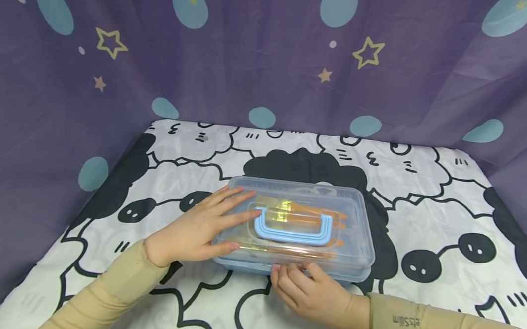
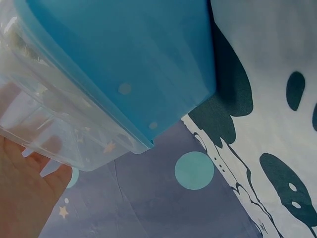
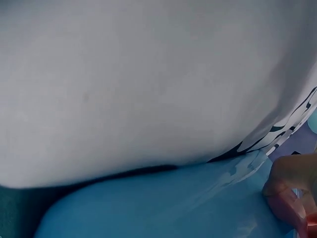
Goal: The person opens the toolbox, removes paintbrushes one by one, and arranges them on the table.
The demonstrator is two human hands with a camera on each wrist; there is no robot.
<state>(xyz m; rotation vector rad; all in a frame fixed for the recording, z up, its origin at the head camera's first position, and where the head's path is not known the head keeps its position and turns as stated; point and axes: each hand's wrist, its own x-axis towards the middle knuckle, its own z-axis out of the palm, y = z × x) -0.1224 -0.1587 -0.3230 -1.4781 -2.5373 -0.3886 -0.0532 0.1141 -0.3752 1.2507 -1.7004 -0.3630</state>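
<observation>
A clear-lidded plastic storage box (image 1: 354, 229) with a blue base (image 2: 148, 54) lies lengthwise on the cloth, lid down. Its light blue handle (image 1: 293, 238) is folded flat. Through the lid show several flat paintbrushes (image 1: 308, 210) with orange handles and shiny yellow ferrules. My left hand (image 1: 206, 226) rests on the lid's left end, fingers straight and spread; the left wrist view shows it against the clear lid side. At the front edge, my right hand (image 1: 310, 291) has curled fingertips gripping the rim near the middle, where they hide the front catch.
A white cloth (image 1: 191, 180) printed with black cartoon sheep covers the table. Purple curtains (image 1: 260, 60) with stars and teal spots rise behind and on both sides.
</observation>
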